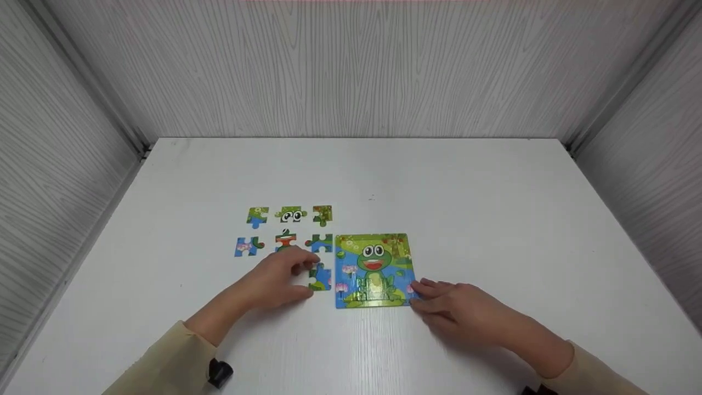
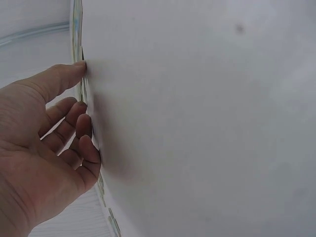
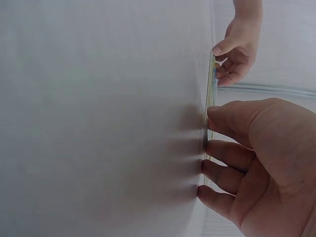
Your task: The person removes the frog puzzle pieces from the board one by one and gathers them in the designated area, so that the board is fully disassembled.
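Observation:
My left hand (image 1: 282,277) bends over a puzzle piece (image 1: 322,278) with blue, green and pink on it, thumb at its lower corner and fingers at its top edge. Edge-on in the left wrist view, the left hand (image 2: 54,128) has its thumb apart from its curled fingers. Just to the right lies a square frog puzzle board (image 1: 375,271), showing a green frog. My right hand (image 1: 463,310) touches the board's lower right edge with extended fingers. In the right wrist view, the right hand (image 3: 261,158) has its fingertips along that edge and the tabletop.
Several loose pieces lie in rows, including one with frog eyes (image 1: 291,214), a corner piece (image 1: 322,214) and a red-mouth piece (image 1: 285,240). The left hand may cover others. Grey wood-grain panels (image 1: 351,68) enclose the white table (image 1: 466,186).

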`<action>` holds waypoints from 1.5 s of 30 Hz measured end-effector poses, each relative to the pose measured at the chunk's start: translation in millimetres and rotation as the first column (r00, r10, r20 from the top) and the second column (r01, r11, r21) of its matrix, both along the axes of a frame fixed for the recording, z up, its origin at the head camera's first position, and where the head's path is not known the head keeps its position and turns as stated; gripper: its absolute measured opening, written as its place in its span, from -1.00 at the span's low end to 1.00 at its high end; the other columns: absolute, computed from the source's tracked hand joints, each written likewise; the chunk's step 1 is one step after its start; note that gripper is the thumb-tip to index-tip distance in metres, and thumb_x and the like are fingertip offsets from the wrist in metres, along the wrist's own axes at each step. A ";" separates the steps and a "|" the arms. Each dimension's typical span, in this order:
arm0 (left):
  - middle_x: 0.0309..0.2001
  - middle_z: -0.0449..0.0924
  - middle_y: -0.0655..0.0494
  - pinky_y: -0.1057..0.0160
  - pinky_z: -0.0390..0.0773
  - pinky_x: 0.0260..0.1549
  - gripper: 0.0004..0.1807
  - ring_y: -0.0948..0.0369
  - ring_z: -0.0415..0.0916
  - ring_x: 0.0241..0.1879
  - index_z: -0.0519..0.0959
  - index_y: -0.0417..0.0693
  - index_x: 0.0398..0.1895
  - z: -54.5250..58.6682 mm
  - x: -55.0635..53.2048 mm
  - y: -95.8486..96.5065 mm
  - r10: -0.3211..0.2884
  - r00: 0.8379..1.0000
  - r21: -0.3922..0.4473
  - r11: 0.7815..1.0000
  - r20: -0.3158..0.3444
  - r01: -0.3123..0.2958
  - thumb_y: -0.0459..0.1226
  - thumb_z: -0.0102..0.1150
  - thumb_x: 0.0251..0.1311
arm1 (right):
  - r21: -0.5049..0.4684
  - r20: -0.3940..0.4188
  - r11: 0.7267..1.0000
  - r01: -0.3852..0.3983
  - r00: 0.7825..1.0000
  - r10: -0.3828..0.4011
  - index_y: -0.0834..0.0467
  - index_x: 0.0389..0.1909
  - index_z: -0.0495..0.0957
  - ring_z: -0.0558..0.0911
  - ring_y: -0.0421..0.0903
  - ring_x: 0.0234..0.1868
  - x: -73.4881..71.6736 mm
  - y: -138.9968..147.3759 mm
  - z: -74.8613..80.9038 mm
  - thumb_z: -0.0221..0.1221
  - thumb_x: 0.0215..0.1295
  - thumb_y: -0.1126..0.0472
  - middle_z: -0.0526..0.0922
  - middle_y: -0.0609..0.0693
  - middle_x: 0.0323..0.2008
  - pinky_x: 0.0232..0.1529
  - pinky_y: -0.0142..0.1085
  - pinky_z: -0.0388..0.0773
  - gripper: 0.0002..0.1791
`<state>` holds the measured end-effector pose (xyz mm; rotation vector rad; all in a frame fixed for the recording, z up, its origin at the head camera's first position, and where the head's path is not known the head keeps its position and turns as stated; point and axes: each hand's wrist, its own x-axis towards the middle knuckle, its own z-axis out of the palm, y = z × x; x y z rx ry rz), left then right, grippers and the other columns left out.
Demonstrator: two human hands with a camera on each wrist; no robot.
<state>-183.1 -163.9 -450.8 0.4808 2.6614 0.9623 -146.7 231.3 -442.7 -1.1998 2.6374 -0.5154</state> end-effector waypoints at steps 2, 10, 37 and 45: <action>0.07 0.57 0.24 0.09 0.55 0.20 -0.40 0.16 0.46 0.05 0.59 0.02 0.34 0.1 -0.3 -0.1 0.003 1.000 -0.005 1.000 0.005 -0.003 -0.27 0.53 0.21 | 0.002 0.005 1.000 0.000 1.000 0.000 0.08 0.33 0.66 0.50 0.09 0.44 -0.1 -0.1 1.0 0.26 0.54 0.19 0.50 0.05 0.44 0.28 0.12 0.53 -0.60; 0.06 0.54 0.23 0.09 0.55 0.18 -0.36 0.14 0.45 0.06 0.59 0.10 0.36 6.4 -1.2 2.3 0.023 0.999 -0.012 1.000 0.035 -0.023 -0.27 0.55 0.19 | 0.018 0.027 1.000 0.012 1.000 -0.012 0.06 0.36 0.63 0.47 0.08 0.47 -0.7 -0.2 3.4 0.24 0.56 0.18 0.48 0.03 0.46 0.30 0.13 0.51 -0.59; 0.05 0.56 0.10 0.14 0.53 0.06 -0.32 0.15 0.47 -0.01 0.54 -0.03 0.46 17.9 -11.6 88.5 -0.316 0.949 -0.028 0.948 0.025 0.316 -0.31 0.49 0.25 | 0.030 0.001 1.000 -0.005 1.000 0.005 0.07 0.35 0.65 0.50 0.12 0.44 -2.3 0.2 1.1 0.23 0.57 0.17 0.49 0.05 0.45 0.25 0.15 0.56 -0.60; 0.15 0.55 0.13 0.16 0.52 0.11 -0.33 0.17 0.45 0.02 0.54 0.00 0.47 14.6 -13.9 91.1 -0.304 0.950 -0.039 0.951 0.076 0.308 -0.31 0.48 0.28 | 0.037 -0.016 0.999 -0.014 1.000 0.015 0.07 0.35 0.65 0.50 0.11 0.44 -0.9 0.9 1.0 0.23 0.56 0.18 0.49 0.05 0.45 0.25 0.13 0.56 -0.60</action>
